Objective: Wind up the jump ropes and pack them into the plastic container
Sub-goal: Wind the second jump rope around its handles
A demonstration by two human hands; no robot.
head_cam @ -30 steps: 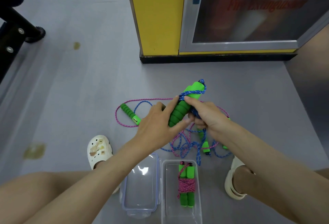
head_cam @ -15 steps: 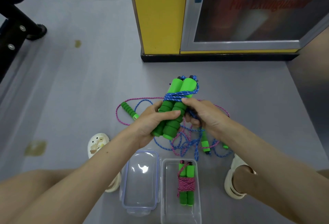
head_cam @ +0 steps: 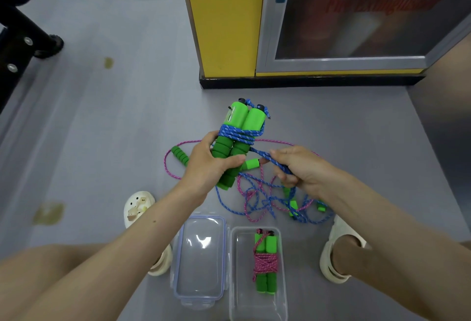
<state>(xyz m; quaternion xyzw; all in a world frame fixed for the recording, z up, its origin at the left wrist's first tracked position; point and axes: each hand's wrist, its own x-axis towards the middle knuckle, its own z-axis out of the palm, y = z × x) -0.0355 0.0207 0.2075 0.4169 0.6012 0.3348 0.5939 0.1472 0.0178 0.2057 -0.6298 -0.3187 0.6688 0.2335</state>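
My left hand (head_cam: pixel 211 165) grips a pair of green foam handles (head_cam: pixel 235 139) held side by side, with a few turns of blue rope (head_cam: pixel 239 134) round their middle. My right hand (head_cam: pixel 298 170) pinches the same blue rope taut just right of the handles. Loose blue rope and a pink rope (head_cam: pixel 265 201) lie tangled on the floor below my hands. A pink rope's green handle (head_cam: pixel 179 155) lies left of my left hand. The clear plastic container (head_cam: pixel 235 282) stands near me and holds one wound pink jump rope (head_cam: pixel 265 262).
The container's clear lid (head_cam: pixel 200 259) lies open to its left. My feet in pale sandals (head_cam: pixel 137 206) (head_cam: pixel 339 249) flank the container. A yellow cabinet (head_cam: pixel 224 19) with a glass door stands ahead. Black equipment (head_cam: pixel 23 35) is at the far left.
The handles have turned to show both side by side and more blue rope is wrapped round them. My right hand has drawn away to the right, pulling the rope taut.
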